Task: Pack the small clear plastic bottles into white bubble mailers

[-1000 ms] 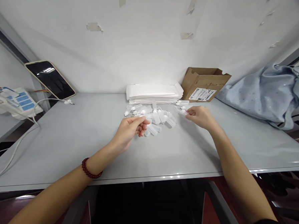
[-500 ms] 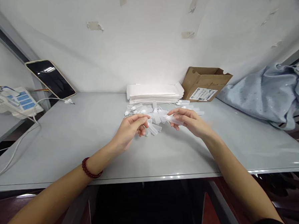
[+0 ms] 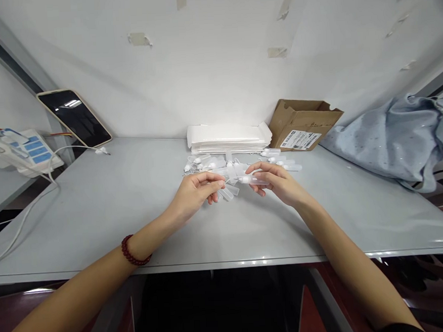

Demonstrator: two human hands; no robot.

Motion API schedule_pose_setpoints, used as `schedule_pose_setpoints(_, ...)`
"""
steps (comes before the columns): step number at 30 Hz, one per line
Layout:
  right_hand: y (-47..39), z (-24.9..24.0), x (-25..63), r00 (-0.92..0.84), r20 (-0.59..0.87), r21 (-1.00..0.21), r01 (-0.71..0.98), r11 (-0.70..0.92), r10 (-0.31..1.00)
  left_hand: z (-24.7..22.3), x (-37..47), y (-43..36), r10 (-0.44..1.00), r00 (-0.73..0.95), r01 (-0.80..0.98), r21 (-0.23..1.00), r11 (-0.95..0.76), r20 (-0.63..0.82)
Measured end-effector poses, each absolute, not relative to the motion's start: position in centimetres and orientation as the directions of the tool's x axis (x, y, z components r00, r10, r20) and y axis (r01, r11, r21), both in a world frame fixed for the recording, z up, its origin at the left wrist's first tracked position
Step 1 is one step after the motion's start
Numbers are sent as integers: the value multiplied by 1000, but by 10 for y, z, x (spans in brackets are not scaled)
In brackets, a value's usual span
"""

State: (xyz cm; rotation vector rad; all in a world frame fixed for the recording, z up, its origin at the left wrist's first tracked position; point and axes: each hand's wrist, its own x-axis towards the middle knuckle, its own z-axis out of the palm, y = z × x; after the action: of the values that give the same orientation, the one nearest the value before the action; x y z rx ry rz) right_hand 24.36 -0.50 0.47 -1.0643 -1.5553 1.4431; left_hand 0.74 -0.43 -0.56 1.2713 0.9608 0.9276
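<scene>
The grey bench (image 3: pixel 210 236) carries all the items. A blue fabric bag (image 3: pixel 394 137) lies across its rear right corner. An open cardboard box (image 3: pixel 299 125) stands tilted at the rear edge, right of centre; just beside it, at the rear-edge centre, lies a stack of flat white pieces (image 3: pixel 227 136). A phone (image 3: pixel 75 116) leans at the rear left corner.

The right hand (image 3: pixel 282 182) grips a small clear bottle (image 3: pixel 246 180) near-horizontally, white tip toward the left hand (image 3: pixel 188 195). The left hand is narrowed to a pinch; whether a cord is between its fingertips cannot be told. Both work over a bottle pile (image 3: pixel 226 193) in front of the stack. Loose bottles (image 3: pixel 292 167) lie in front of the box.

Risks: a light fingertip grip could let the bottle slip into the pile; low hands could snag loose cords and drag neighbouring bottles.
</scene>
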Motion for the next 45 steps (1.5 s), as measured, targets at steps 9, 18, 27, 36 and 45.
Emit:
schedule_pose_setpoints(9,-6,5,238,-403,-7,-998,58,18,915,-9,6,-3,926,373,-72,994,86,-54)
schedule_pose_setpoints(18,-9,2,233,-471,2,-997,63,36,882,-11,4,-3,915,394,-115,983,140,-84)
schedule_pose_setpoints(27,-9,2,232,-483,-2,-998,56,28,875,-9,6,-3,911,400,-122,980,156,-95)
schedule_pose_setpoints(36,-9,1,231,-479,-5,-999,41,16,878,-9,6,-3,908,407,-121,980,157,-95)
schedule_pose_setpoints(45,-11,1,230,-439,-6,-998,54,19,899,-8,7,-4,912,402,-81,989,124,-81)
